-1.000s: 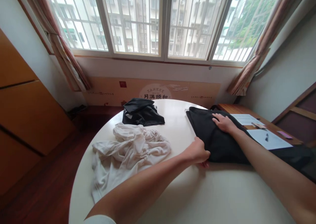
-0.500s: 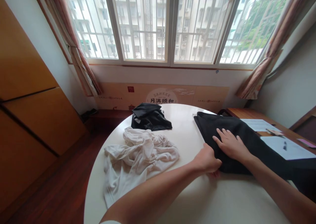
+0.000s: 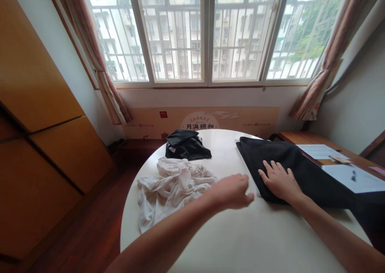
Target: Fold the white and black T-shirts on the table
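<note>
OK, R hand is palm-down on the black cloth, fingers spread, pressing or resting, gripping nothing. L hand is just left of that cloth, apart from it, above the white table; fingers curled, thumb out to the right. No fabric shows in it, but its underside's hidden, so can't tell if it's clutching anything.

Black cloth's on the right side of the tbl, layered, w/ its right end running off past the near-right rim. Pale strip peeks out along its left edge. Step in hand, I'd judge: flattening & squaring that cloth, R hand as the anchor. Next move prob. calls for R hand to hold firm while L gets a clean pinch on the near-left edge, w/o dragging the layers.

Quick count: 1 black cloth, layers uncountable; 1 white garment, crumpled, left; 1 dark bundle behind it, far left. Side desk, far right: 2 paper sheets, 1 pink slip.
</note>
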The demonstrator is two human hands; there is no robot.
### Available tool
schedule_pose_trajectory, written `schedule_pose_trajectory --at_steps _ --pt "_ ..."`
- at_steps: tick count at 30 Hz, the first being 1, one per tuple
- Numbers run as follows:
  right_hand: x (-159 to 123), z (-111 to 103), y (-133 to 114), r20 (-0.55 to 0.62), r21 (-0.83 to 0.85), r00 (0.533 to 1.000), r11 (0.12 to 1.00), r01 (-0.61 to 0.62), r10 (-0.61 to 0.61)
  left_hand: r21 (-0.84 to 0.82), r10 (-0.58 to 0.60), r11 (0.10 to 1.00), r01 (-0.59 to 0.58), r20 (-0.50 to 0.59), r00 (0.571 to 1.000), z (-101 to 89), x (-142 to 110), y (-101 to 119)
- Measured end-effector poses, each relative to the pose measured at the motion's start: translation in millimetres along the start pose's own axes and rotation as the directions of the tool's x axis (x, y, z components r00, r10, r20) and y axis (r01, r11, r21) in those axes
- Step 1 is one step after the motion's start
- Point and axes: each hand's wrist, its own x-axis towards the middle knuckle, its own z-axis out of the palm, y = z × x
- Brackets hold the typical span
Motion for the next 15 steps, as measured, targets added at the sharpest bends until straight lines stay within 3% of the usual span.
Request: schedule_pose_trajectory --at_steps 2,4,6,8,11,13,15 --pt "-2 -3 0 -0.010 0.035 1.000 0.999 -0.006 0.006 0.132 -0.006 0.991 0.013 -0.053 0.999 -26.0 -33 -30" --pt "-3 -6 -1 -0.050 0.057 0.999 0.998 0.006 -0.003 0.228 -0.113 0.964 0.135 -0.105 0.988 -44.0 -64 -66" --pt "-6 -12 -5 -0.124 0.085 0.992 0.996 0.038 -0.027 0.207 -0.215 0.948 0.242 -0.144 0.966 -52.0 -85 -97" --pt "-11 -20 -17 -0.203 0.153 0.976 0.982 0.115 -0.083 0.107 -0.213 0.966 0.237 -0.195 0.957 -51.7 -94 -116" --pt "-25 -35 -50 -0.285 0.357 0.926 0.869 0.343 -0.248 -0.078 -0.160 0.987 0.141 -0.356 0.921 -43.5 -86 -118" --pt "-37 -43 -80 -0.304 0.511 0.886 0.726 0.461 -0.349 -0.180 -0.141 0.982 0.062 -0.468 0.872 -37.9 -77 -107" --pt "-46 -49 -108 -0.298 0.630 0.860 0.591 0.504 -0.415 -0.280 -0.137 0.959 -0.033 -0.564 0.814 -34.5 -70 -94"
